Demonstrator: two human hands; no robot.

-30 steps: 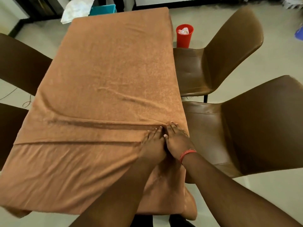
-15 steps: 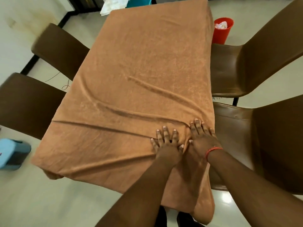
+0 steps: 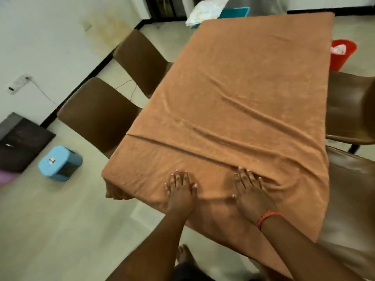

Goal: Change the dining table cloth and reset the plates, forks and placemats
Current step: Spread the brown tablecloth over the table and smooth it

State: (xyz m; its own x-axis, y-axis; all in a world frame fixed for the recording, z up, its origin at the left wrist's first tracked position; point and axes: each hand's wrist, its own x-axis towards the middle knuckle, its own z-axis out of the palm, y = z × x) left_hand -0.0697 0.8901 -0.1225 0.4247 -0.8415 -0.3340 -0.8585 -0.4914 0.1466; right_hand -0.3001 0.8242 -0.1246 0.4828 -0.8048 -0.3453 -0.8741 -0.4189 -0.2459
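We log the orange-brown towelling tablecloth (image 3: 253, 102) spread over the whole dining table, near edge hanging down toward the person; left hand (image 3: 181, 190) lies flat on the cloth at the near end, fingers straight and close together, holding nothing; right hand (image 3: 250, 192) lies flat beside it, fingers straight and a little fanned, fingertips against the long crosswise fold, holding nothing; a red thread band (image 3: 267, 218) sits on the right wrist.

Change: half a second ago the two hands lay side by side, almost touching, toward the right side of the cloth's near end; now they are apart, the left one gone toward the cloth's left corner; we read this as a sweeping-out stroke to flatten the near end; the camera has also swung left, so more floor shows.

Still on the cloth: a long ridge across the near third, and slanted creases running from it toward the right edge, so we judge smoothing is not done; no plates, forks or placemats are visible on the cloth, so the reset part looks not yet begun.

Around the cloth: two brown chairs (image 3: 97, 112) left of it, two more on the right; a red plastic bin (image 3: 342, 53) past its far right side; a teal box with a white sheet (image 3: 207, 11) beyond its far end; a small blue plastic stool (image 3: 58, 163) on the floor to the left.
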